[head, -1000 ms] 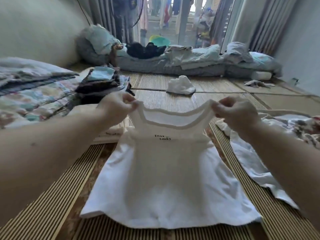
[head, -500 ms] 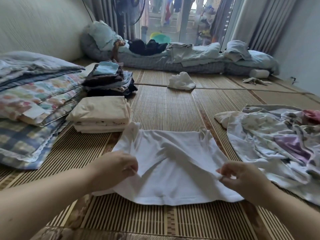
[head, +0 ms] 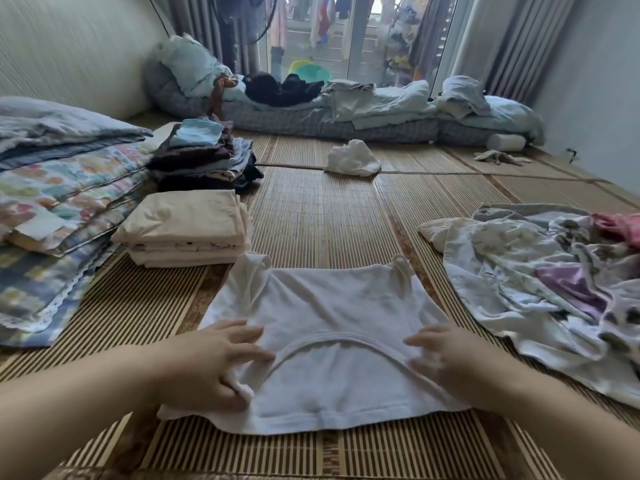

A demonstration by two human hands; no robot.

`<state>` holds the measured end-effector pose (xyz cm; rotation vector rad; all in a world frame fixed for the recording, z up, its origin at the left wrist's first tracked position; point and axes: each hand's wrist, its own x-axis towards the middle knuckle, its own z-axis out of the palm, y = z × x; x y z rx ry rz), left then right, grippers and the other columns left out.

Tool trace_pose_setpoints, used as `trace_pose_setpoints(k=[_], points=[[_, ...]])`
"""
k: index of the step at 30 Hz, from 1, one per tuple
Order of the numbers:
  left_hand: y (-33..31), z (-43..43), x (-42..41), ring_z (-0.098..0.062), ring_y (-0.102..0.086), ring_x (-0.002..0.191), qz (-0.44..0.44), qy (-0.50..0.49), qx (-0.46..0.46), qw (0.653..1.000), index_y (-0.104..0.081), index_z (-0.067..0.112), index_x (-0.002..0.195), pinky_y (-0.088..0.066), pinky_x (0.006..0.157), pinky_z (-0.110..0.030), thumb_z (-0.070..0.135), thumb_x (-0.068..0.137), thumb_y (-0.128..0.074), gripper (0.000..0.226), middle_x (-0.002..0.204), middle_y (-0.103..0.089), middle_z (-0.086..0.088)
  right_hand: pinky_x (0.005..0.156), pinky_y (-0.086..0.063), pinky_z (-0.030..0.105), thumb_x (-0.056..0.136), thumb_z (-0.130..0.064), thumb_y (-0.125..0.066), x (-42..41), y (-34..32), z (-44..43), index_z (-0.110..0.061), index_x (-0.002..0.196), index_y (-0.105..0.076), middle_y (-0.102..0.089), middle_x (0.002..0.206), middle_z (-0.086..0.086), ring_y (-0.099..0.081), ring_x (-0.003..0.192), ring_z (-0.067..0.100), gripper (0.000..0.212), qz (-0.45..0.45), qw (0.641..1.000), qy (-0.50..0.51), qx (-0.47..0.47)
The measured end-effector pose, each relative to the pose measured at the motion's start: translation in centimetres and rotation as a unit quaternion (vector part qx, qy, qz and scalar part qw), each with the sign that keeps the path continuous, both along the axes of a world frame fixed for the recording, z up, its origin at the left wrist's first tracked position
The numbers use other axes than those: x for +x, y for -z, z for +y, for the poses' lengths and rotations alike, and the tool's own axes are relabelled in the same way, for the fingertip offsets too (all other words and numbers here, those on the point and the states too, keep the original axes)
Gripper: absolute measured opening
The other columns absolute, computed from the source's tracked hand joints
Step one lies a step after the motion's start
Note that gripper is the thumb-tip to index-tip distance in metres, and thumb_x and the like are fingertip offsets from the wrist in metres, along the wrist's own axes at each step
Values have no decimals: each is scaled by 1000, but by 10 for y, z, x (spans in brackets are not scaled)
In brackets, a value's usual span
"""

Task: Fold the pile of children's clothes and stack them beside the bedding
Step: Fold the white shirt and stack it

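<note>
Nearest, on the white vest (head: 329,323): left hand (head: 214,362) released, fingers spread and nearly straight, laid flat on the cloth at its near left corner. A bunched strap end right by the thumb, pinched or not impossible to tell. Right hand (head: 450,365) released too, fingers stretched out and pressed onto the cloth at the near right, blurred at the tips. Between the two, a ribbed neckline curving across the upper layer. Lies doubled over on the striped straw mat (head: 311,220), directly in front, upper layer turned down toward the near hem, two strap loops poking out at the far corners.

Just left of the vest's far corner, close by, a cream folded stack (head: 183,223), square and tidy. Right behind that, a darker folded stack (head: 201,168) topped by a light blue piece (head: 197,131). Left of both, just beside them, the patterned folded bedding (head: 52,188), with a checked blue quilt edged in lace underneath.

To the right, near the vest, an unfolded heap of clothes (head: 554,282): pale floral prints, something lilac, something pink at the edge of the view.

Farther out, alone mid-mat, a crumpled white garment (head: 351,157). Beyond, along the far side, a low checked mattress (head: 346,126) strewn with pale blue covers and a black garment (head: 277,90). Last, grey curtains (head: 485,46) and a glass door with a green basin (head: 308,69) behind.
</note>
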<state>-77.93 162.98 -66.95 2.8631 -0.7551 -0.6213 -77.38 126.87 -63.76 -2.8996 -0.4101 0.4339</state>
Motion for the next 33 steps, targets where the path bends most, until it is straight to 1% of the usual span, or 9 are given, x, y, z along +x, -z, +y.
trace_pose_setpoints(k=[4,6,11,15,17,20,23,27,33], points=[[-8,-11,1,-11,-18,144,-21,28,70,997,-27,56,139,-20,115,-31,77,71,-25,72,152,-28,17,101,-41,43,92,-62,-27,0,20,24,-32,136,-41,-47,137,-2,-45,124,22,55,-4,994,15,-104],[-16,-23,-1,-15,-49,119,-93,112,91,985,-46,45,127,-40,100,-32,65,85,-15,56,123,-56,13,102,-40,44,93,-61,-27,8,18,26,-29,140,-39,-43,144,0,-45,127,24,58,-9,991,27,-131],[-33,-39,-13,-26,-60,95,-18,134,159,978,-58,31,114,-44,69,-34,55,93,-29,42,103,-66,0,57,-39,26,85,-70,-44,16,-14,23,-21,77,-62,-60,71,-5,-53,63,10,53,98,984,31,-143],[-55,-26,-17,0,-64,87,170,13,140,975,-53,46,122,-52,78,-30,76,69,-51,61,109,-67,15,45,-38,20,78,-68,-55,16,-25,14,-15,85,-70,-58,55,-6,-51,47,5,56,163,973,23,-161],[-56,-21,-9,16,-60,72,168,-56,67,982,-57,51,115,-48,69,-15,80,60,-59,62,93,-67,30,48,-43,18,80,-57,-62,30,-24,15,-24,90,-71,-68,72,-8,-56,52,3,36,113,989,66,-65],[-39,-13,28,9,-59,65,-74,-188,-119,972,-70,43,88,-43,58,-10,45,85,-63,8,75,-64,25,72,-47,27,90,-26,-56,72,-9,13,-25,114,-66,-70,108,4,-64,90,20,27,-96,980,167,51],[-21,6,72,-10,-61,94,-203,-256,-145,934,-65,35,115,-50,79,-29,15,89,-53,35,108,-66,4,85,-45,32,91,-12,-50,121,7,6,-14,122,-62,-66,120,12,-60,106,31,33,-162,955,217,118],[-6,17,100,-21,-42,133,-26,-265,-211,941,-37,31,145,-40,108,-41,-12,81,-42,77,148,-40,0,73,-46,21,91,-15,-59,162,20,-2,-25,140,-47,-58,133,9,-60,85,12,51,-62,979,147,128],[4,14,100,-2,-61,87,-3,-217,-209,953,-61,53,103,-49,66,-15,4,75,-57,56,94,-63,19,78,-49,29,84,-20,-71,182,32,-10,-20,87,-71,-70,89,3,-64,86,19,2,76,970,72,222]])
